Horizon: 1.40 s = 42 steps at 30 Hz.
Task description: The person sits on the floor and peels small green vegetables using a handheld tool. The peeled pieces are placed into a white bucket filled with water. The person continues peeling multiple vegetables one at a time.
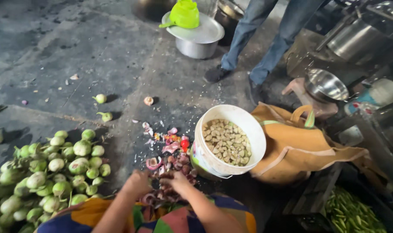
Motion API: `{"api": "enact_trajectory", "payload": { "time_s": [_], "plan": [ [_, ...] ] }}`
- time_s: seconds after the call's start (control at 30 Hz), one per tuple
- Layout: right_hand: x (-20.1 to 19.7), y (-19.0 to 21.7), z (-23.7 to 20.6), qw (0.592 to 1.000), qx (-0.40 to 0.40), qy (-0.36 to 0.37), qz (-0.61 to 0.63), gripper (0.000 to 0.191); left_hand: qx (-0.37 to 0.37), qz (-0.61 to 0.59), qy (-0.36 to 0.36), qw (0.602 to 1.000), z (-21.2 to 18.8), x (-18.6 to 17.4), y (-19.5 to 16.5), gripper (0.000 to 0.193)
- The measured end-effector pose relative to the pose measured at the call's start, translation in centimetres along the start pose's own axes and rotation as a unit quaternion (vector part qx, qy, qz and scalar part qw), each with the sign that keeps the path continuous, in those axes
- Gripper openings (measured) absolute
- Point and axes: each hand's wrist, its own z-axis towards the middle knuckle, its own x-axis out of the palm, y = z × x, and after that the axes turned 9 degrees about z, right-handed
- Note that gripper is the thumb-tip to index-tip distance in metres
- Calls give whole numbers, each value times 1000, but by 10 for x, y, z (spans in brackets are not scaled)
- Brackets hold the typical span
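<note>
My left hand [137, 183] and my right hand [177, 180] are low in front of me, both down in a small heap of purple and pink vegetable scraps [168, 166] on the dark floor. The fingers curl into the heap, and what they hold is hidden. Just right of my right hand stands a white bucket [253, 129] holding several pale cut vegetable pieces [226, 142]. A big pile of small round green eggplants [54, 172] lies to the left of my left hand.
Two loose eggplants [101, 99] lie farther out on the floor. Another person in jeans [265, 39] stands behind the bucket. A steel pot with a lid and green jug [196, 30], a brown bag [300, 149], a steel bowl [326, 85] and green beans [352, 213] surround me.
</note>
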Motion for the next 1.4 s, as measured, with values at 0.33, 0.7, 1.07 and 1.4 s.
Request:
{"api": "enact_trajectory", "payload": {
  "time_s": [0.33, 0.7, 1.07, 1.4],
  "plan": [
    [3, -4, -35, 905, -128, -56, -402, 31, -45, -148, 50, 987, 6, 11, -25, 58],
    [7, 2, -68, 865, -257, -204, -380, 41, -57, -169, 55, 982, -17, -17, -24, 52],
    [104, 146, -32, 651, -175, -262, -690, 59, -50, -215, -79, 972, -69, -54, 25, 54],
    [140, 123, 36, 444, 130, -145, -875, 44, 17, -260, -106, 960, -41, -36, 34, 42]
  ]
}}
